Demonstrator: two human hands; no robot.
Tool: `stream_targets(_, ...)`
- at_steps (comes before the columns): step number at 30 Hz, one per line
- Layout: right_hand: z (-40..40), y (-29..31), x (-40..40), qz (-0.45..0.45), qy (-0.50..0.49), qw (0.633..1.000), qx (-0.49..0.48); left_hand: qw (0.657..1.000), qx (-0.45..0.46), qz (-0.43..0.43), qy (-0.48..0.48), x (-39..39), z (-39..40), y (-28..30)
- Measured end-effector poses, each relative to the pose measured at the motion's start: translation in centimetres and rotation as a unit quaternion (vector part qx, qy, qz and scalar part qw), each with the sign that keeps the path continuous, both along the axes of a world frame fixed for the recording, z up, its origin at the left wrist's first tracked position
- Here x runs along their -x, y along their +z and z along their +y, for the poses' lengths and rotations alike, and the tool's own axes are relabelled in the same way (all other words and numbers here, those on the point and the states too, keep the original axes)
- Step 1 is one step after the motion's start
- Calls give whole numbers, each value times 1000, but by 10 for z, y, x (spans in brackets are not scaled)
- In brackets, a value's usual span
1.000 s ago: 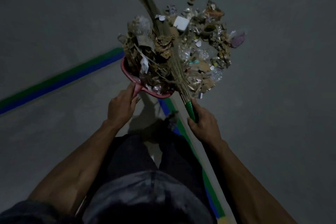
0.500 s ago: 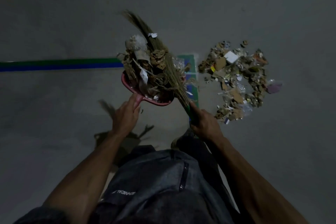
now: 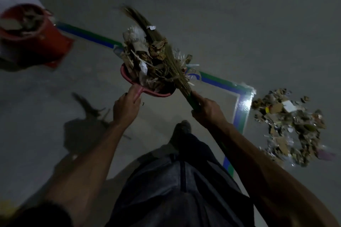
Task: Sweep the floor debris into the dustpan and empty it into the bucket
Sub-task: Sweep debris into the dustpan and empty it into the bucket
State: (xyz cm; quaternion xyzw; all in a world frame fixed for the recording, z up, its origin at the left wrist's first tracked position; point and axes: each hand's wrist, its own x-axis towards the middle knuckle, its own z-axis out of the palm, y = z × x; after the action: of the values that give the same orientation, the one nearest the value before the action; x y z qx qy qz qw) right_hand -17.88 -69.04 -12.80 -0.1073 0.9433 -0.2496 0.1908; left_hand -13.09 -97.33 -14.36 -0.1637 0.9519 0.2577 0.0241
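Dustpan point(image 3: 147, 92), pink plastic, is held off the floor by its short handle in the left hand point(image 3: 126, 107), fingers wrapped round that handle. It is heaped above its rim with loose debris point(image 3: 145, 57): dry leaves, card scraps and paper. Right hand point(image 3: 206, 109) is clenched on the green handle of the broom point(image 3: 166, 55), whose bristles lie across the heap, to the right of the dustpan's middle. Red bucket point(image 3: 29, 40), already part filled, stands well to the left of the dustpan and beyond it. A second pile of debris point(image 3: 287, 127) remains on the floor well to the dustpan's right.

Assessment: the load is light but loose and top-heavy; any tilt could shed it. The handle is the only sound hold. Keep the pan level and the bristles pressing down until it is over the bucket.
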Motion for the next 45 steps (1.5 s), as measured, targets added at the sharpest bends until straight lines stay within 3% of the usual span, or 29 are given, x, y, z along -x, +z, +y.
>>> stream_targets(6,-118,2,55,13,83,996,28,996,-14,1,88,10,-105,6)
stream_targets(25,-498,23,215,-10,262,965,-7,960,-29,33,276,83,-430,9)
stream_targets(38,-769,10,248,-28,228,973,-31,974,-51,25,220,134,-714,-15)
stream_targets(45,-872,3,289,-56,220,973,-34,976,-57,-10,211,176,-818,-22)
